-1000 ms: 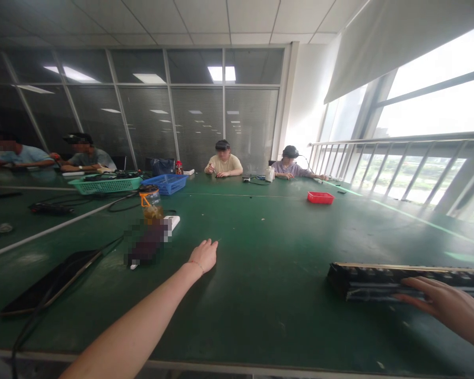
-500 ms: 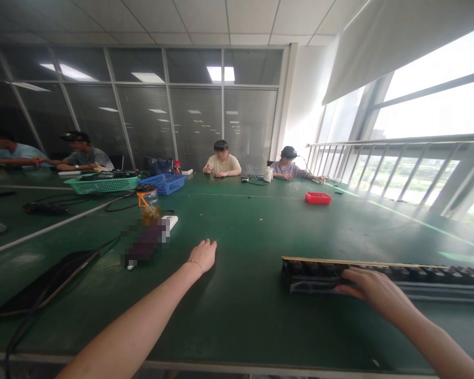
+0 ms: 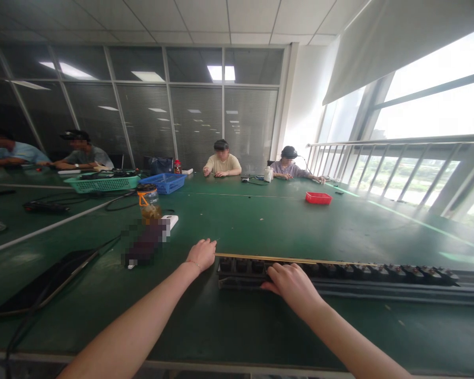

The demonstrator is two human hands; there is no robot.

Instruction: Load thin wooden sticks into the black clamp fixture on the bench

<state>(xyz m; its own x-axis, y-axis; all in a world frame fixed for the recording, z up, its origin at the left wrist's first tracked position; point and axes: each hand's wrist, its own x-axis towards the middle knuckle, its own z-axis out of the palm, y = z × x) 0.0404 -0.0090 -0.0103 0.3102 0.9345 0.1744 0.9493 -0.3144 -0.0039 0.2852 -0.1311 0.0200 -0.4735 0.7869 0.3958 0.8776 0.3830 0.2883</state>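
Note:
My right hand (image 3: 291,281) is closed over the left part of a long black rail (image 3: 363,289), thumb at its front side. A row of small black blocks (image 3: 381,271) with metal bits on top runs along the rail, and a thin yellow strip (image 3: 240,257) lies along its back edge. My left hand (image 3: 203,255) rests on the table just beyond the rail's left end, fingers drawn together. A faint thin sliver shows at its fingertips, too small to name.
On the green table (image 3: 237,326) to the left lie a dark tablet (image 3: 43,284) with a cable and a white-ended blurred thing (image 3: 170,223). Behind stand a jar (image 3: 150,208), a green basket (image 3: 102,183), a blue basket (image 3: 166,184) and a red tray (image 3: 318,198). Several people sit beyond.
My right hand has moved left with the rail, bringing the rail's left end close to my left hand. The left hand has stayed nearly still.

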